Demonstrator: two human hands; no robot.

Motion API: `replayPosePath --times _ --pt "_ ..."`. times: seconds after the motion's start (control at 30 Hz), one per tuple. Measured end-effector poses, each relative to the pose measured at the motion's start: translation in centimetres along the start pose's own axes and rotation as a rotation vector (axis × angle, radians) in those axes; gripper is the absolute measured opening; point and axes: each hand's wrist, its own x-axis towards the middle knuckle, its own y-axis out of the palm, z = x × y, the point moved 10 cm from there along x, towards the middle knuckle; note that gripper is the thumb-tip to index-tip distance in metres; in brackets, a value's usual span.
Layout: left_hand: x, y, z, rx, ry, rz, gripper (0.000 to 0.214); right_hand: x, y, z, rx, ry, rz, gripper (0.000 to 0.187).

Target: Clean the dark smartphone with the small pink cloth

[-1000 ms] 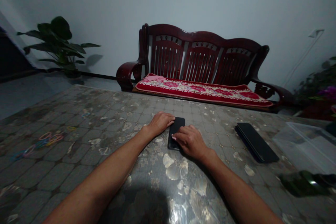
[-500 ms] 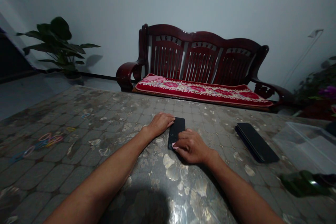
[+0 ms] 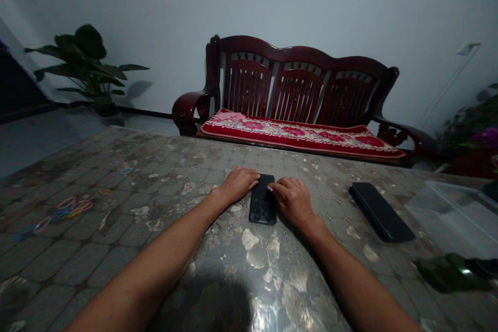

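A black smartphone (image 3: 263,206) lies flat on the table, screen up, with smudges or reflections on its lower half. My left hand (image 3: 240,183) holds the phone steady at its upper left edge, thumb and fingertips against the corner. Over the phone's right side, my right hand (image 3: 292,198) is closed, pinching a small pink-and-white piece of cloth or tissue (image 3: 270,188) between thumb and fingers. Most of that piece is hidden in the fingers.
A dark phone case or wallet (image 3: 381,211) lies to the right, near a clear plastic box (image 3: 455,212) and a green bottle (image 3: 447,272). Colourful rubber loops (image 3: 73,207) lie on the left. Behind the patterned table (image 3: 155,166) stands a wooden bench (image 3: 299,83).
My right hand has moved up and right, away from the phone's lower part, uncovering the lower screen. The small pink piece moved with it. My left hand stays put.
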Motion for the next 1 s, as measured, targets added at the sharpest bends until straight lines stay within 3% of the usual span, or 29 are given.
replayPosePath --times 0.17,0.37,0.63,0.9,1.0 --pt "0.0 0.0 0.0 -0.001 -0.01 0.012 0.019 -0.2 1.0 0.5 -0.004 0.013 0.109 0.013" --pt "0.0 0.0 0.0 -0.006 -0.019 0.021 0.02 -0.3 1.1 0.2 0.049 0.022 0.13 0.017" --pt "0.1 0.0 -0.1 -0.018 -0.022 0.028 0.02 -0.7 0.5 3.4 0.253 -0.271 0.154 0.025" --pt "0.1 -0.1 -0.1 -0.017 -0.033 0.038 0.021 -0.1 -0.3 0.5 0.29 -0.149 -0.058 0.031" --pt "0.1 -0.1 -0.1 -0.013 -0.038 0.041 0.021 -0.2 0.3 1.0 0.325 -0.185 -0.051 0.031"
